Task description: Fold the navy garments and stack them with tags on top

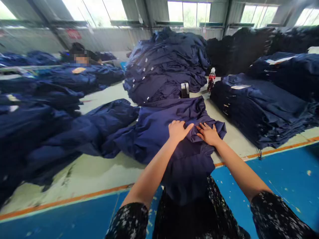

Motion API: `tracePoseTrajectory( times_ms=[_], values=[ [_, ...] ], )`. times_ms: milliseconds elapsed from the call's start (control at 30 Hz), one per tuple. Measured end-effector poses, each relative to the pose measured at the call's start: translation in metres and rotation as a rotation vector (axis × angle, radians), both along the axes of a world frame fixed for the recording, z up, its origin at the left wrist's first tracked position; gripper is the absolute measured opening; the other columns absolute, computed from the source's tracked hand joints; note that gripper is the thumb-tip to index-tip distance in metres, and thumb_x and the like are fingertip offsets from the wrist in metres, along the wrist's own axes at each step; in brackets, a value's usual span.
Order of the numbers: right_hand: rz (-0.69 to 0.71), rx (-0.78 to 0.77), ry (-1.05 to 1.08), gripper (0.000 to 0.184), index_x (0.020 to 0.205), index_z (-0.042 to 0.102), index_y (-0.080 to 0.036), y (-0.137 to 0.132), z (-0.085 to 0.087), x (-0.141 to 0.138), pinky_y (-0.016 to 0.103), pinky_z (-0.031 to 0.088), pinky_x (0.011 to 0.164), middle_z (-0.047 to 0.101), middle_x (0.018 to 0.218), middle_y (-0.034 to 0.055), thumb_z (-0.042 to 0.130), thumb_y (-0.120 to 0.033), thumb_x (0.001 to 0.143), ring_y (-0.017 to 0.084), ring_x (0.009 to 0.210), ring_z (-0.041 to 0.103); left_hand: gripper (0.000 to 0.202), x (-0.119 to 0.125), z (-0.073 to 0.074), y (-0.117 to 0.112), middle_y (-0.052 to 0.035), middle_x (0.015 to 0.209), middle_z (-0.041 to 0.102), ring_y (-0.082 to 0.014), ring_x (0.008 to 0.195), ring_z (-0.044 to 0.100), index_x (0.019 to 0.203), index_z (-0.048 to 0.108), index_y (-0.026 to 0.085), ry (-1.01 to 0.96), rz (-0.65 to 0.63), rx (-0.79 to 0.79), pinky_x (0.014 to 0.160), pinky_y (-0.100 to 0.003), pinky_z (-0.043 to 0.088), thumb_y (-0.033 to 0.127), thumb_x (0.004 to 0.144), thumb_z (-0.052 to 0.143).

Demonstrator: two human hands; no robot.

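Note:
A dark navy garment (157, 127) lies spread and wrinkled on the table in front of me, its near part hanging over the front edge against my body. My left hand (178, 130) rests palm down on the cloth, fingers stretched forward and thumb out to the right. Just right of it, my right hand (208, 133) presses on the same garment with its fingers spread, close to a bunched fold at the right side. Neither hand is closed round anything. The garment's exact type cannot be made out.
A tall heap of navy garments (166, 66) with small white tags stands behind. Before it is a small dark and silver object (184, 90); a red-labelled bottle (211, 79) stands beside. Stacked garments (259, 106) lie right, loose ones (54, 132) left. A person (81, 58) is at the far left.

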State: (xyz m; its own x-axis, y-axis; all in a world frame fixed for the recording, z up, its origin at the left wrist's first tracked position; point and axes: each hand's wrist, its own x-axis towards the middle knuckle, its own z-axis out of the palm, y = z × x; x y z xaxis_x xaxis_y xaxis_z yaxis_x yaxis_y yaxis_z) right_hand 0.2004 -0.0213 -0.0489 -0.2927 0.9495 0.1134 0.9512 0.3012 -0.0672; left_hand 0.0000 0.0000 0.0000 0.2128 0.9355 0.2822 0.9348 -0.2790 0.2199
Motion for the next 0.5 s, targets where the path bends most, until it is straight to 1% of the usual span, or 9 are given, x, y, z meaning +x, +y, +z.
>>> tracePoseTrajectory(
  times_ms=[67, 100, 167, 200, 267, 333, 367, 433, 500],
  values=[
    [-0.005, 0.003, 0.003, 0.053, 0.154, 0.045, -0.025, 0.0, -0.002, 0.001, 0.078, 0.022, 0.113, 0.036, 0.164, 0.0133, 0.035, -0.047, 0.106, 0.035, 0.151, 0.032, 0.067, 0.015, -0.003, 0.008, -0.0223, 0.116, 0.073, -0.0421, 0.121, 0.06, 0.108, 0.074, 0.013, 0.081, 0.074, -0.117, 0.108, -0.062, 0.036, 0.073, 0.09, 0.048],
    [-0.008, 0.007, 0.008, 0.053, 0.154, 0.046, -0.025, 0.0, -0.003, 0.001, 0.077, 0.022, 0.113, 0.036, 0.164, 0.0132, 0.035, -0.046, 0.106, 0.034, 0.151, 0.032, 0.06, 0.02, -0.004, 0.012, -0.0221, 0.115, 0.073, -0.0421, 0.119, 0.061, 0.106, 0.075, 0.014, 0.069, 0.094, -0.148, 0.11, -0.064, 0.033, 0.068, 0.09, 0.053],
    [-0.011, 0.021, 0.029, 0.052, 0.153, 0.047, -0.025, 0.0, -0.004, 0.002, 0.076, 0.021, 0.114, 0.038, 0.163, 0.013, 0.035, -0.045, 0.107, 0.033, 0.151, 0.033, 0.038, 0.021, -0.008, 0.021, -0.0183, 0.113, 0.075, -0.0383, 0.115, 0.064, 0.103, 0.075, 0.017, -0.046, 0.1, -0.159, 0.114, -0.064, 0.03, 0.049, 0.09, 0.06],
    [-0.012, 0.03, 0.044, 0.051, 0.153, 0.047, -0.025, -0.001, -0.005, 0.003, 0.076, 0.021, 0.115, 0.039, 0.162, 0.0129, 0.035, -0.044, 0.107, 0.033, 0.151, 0.033, 0.026, 0.017, -0.01, 0.025, -0.0153, 0.112, 0.076, -0.035, 0.114, 0.066, 0.102, 0.075, 0.019, -0.165, 0.084, -0.131, 0.115, -0.06, 0.032, 0.037, 0.09, 0.06],
    [-0.006, 0.064, 0.081, 0.051, 0.153, 0.047, -0.023, -0.002, -0.005, 0.005, 0.074, 0.022, 0.116, 0.04, 0.161, 0.0131, 0.034, -0.042, 0.107, 0.032, 0.151, 0.034, 0.022, 0.001, -0.017, 0.031, -0.0102, 0.111, 0.076, -0.0287, 0.112, 0.067, 0.101, 0.074, 0.021, -0.536, 0.02, -0.019, 0.112, -0.049, 0.041, 0.022, 0.087, 0.057],
    [0.01, 0.138, 0.126, 0.05, 0.152, 0.047, -0.022, -0.003, -0.005, 0.007, 0.072, 0.02, 0.118, 0.042, 0.16, 0.0135, 0.033, -0.039, 0.107, 0.031, 0.15, 0.036, 0.026, -0.025, -0.026, 0.032, -0.0075, 0.112, 0.074, -0.0248, 0.111, 0.066, 0.102, 0.072, 0.021, -0.947, -0.03, 0.145, 0.104, -0.04, 0.049, 0.017, 0.083, 0.054],
    [0.016, 0.188, 0.153, 0.05, 0.151, 0.048, -0.021, -0.003, -0.005, 0.009, 0.071, 0.018, 0.119, 0.044, 0.159, 0.0137, 0.033, -0.037, 0.107, 0.03, 0.15, 0.037, 0.028, -0.04, -0.032, 0.03, -0.0069, 0.112, 0.073, -0.0233, 0.109, 0.066, 0.103, 0.07, 0.021, -1.114, -0.013, 0.218, 0.1, -0.038, 0.051, 0.016, 0.08, 0.055],
    [0.018, 0.285, 0.214, 0.049, 0.148, 0.053, -0.02, -0.003, -0.005, 0.012, 0.068, 0.016, 0.121, 0.051, 0.154, 0.0138, 0.032, -0.035, 0.107, 0.029, 0.148, 0.041, 0.034, -0.07, -0.041, 0.023, -0.0058, 0.108, 0.07, -0.0199, 0.099, 0.067, 0.107, 0.065, 0.02, -1.331, 0.132, 0.287, 0.091, -0.033, 0.054, 0.013, 0.074, 0.058],
    [0.008, 0.35, 0.274, 0.047, 0.142, 0.059, -0.02, -0.002, -0.006, 0.015, 0.066, 0.015, 0.122, 0.058, 0.147, 0.0137, 0.031, -0.033, 0.106, 0.029, 0.144, 0.047, 0.045, -0.098, -0.046, 0.014, -0.0045, 0.104, 0.066, -0.0154, 0.086, 0.066, 0.111, 0.059, 0.02, -1.429, 0.352, 0.27, 0.079, -0.028, 0.054, 0.007, 0.068, 0.06]
  ],
)
